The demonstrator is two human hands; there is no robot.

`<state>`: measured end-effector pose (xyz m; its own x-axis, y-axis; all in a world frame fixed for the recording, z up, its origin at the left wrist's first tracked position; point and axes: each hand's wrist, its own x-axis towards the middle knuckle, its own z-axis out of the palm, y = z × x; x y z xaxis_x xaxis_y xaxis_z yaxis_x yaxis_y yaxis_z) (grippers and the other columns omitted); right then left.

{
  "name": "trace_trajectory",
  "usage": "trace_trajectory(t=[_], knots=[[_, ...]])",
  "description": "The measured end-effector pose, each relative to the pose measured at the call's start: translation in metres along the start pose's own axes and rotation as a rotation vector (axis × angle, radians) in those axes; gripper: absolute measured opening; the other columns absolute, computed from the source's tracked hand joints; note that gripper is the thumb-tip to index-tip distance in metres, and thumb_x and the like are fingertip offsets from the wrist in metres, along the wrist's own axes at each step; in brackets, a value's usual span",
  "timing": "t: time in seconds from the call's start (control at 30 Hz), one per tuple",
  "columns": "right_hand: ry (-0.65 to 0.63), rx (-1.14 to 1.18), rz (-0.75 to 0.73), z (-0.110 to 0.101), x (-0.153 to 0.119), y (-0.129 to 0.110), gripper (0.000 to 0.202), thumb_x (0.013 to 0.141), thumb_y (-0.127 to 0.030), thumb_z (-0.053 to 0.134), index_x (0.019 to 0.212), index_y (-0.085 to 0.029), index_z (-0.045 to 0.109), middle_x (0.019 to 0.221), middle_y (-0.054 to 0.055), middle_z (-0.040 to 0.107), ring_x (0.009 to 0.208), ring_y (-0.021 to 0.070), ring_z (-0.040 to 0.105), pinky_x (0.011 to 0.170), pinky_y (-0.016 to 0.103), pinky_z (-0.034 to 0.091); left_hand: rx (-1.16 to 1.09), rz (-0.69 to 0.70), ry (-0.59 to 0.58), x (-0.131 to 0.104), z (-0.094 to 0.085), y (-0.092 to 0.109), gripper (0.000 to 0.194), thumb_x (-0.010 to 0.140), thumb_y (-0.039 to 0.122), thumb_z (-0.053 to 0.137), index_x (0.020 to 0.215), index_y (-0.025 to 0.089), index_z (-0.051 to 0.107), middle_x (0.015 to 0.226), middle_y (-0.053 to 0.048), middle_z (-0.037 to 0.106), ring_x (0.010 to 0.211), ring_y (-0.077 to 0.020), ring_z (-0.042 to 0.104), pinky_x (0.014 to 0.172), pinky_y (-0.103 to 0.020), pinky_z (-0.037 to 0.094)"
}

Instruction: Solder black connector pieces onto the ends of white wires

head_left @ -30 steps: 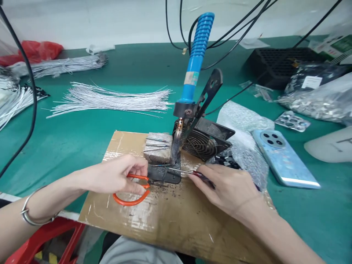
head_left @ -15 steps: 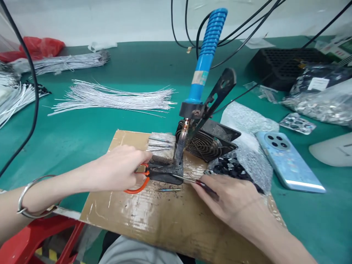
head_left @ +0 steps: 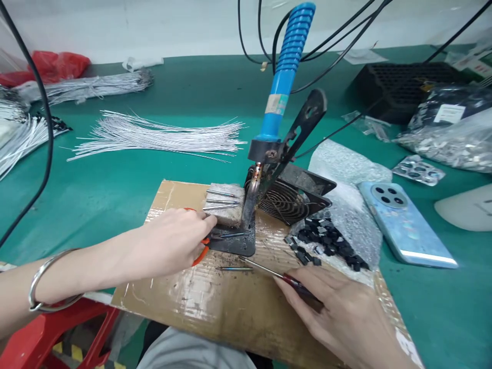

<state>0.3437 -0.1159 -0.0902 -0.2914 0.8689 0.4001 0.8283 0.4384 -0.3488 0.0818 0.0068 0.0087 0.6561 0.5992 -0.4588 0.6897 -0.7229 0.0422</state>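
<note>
My left hand is closed around the orange handles of a pair of scissors, mostly hidden beneath it. Its fingertips reach the near left edge of a grey block, on which several slim metal rods lie. My right hand grips a screwdriver with a red and black handle. Its thin shaft points left, the tip just in front of the black base plate of a stand. Close to that tip, another slim rod lies on the cardboard. The stand holds a blue-handled soldering iron upright.
Behind the stand is a black fan. Small black pieces lie on bubble wrap to the right, beside a blue phone. A bundle of white wires lies at the back left. Black cables hang from above.
My right hand has drawn the screwdriver down and slightly right, off the base plate. My left hand has shifted slightly right, closer to the block. The small black pieces are now more exposed.
</note>
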Motion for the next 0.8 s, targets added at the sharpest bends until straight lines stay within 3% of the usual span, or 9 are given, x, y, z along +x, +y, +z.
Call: trace_trajectory(t=[0.2, 0.4, 0.57, 0.8], knots=[[0.024, 0.031, 0.079, 0.001, -0.005, 0.004, 0.026, 0.103, -0.034, 0.055, 0.087, -0.018, 0.068, 0.074, 0.002, 0.071, 0.058, 0.0148, 0.064, 0.056, 0.028, 0.041, -0.042, -0.044, 0.022, -0.009, 0.004, -0.01, 0.007, 0.093, 0.016, 0.051, 0.089, 0.022, 0.05, 0.08, -0.005, 0.067, 0.069, -0.0256, 0.067, 0.058, -0.033, 0.038], [0.036, 0.035, 0.067, 0.001, 0.001, 0.005, 0.027, 0.104, -0.034, 0.054, 0.087, -0.018, 0.068, 0.074, 0.001, 0.072, 0.06, 0.0137, 0.067, 0.059, 0.026, 0.045, -0.1, -0.073, 0.032, -0.015, 0.01, -0.02, 0.005, 0.093, 0.018, 0.055, 0.095, 0.022, 0.052, 0.082, -0.004, 0.066, 0.068, -0.0233, 0.065, 0.057, -0.031, 0.036], [0.001, 0.015, 0.066, 0.004, 0.011, 0.0, 0.034, 0.105, -0.036, 0.05, 0.084, -0.018, 0.068, 0.07, 0.0, 0.07, 0.057, 0.0143, 0.066, 0.056, 0.028, 0.042, -0.077, -0.077, 0.061, -0.009, 0.016, -0.02, 0.003, 0.094, 0.019, 0.054, 0.094, 0.021, 0.053, 0.081, -0.005, 0.066, 0.069, -0.0248, 0.066, 0.056, -0.031, 0.036], [0.053, -0.095, 0.033, 0.016, 0.028, -0.003, 0.037, 0.105, -0.037, 0.05, 0.083, -0.016, 0.071, 0.067, 0.002, 0.07, 0.055, 0.0183, 0.068, 0.052, 0.03, 0.036, -0.094, -0.015, 0.099, -0.006, 0.019, -0.023, 0.006, 0.095, 0.015, 0.053, 0.093, 0.021, 0.055, 0.084, -0.005, 0.065, 0.071, -0.0232, 0.066, 0.059, -0.031, 0.039]])
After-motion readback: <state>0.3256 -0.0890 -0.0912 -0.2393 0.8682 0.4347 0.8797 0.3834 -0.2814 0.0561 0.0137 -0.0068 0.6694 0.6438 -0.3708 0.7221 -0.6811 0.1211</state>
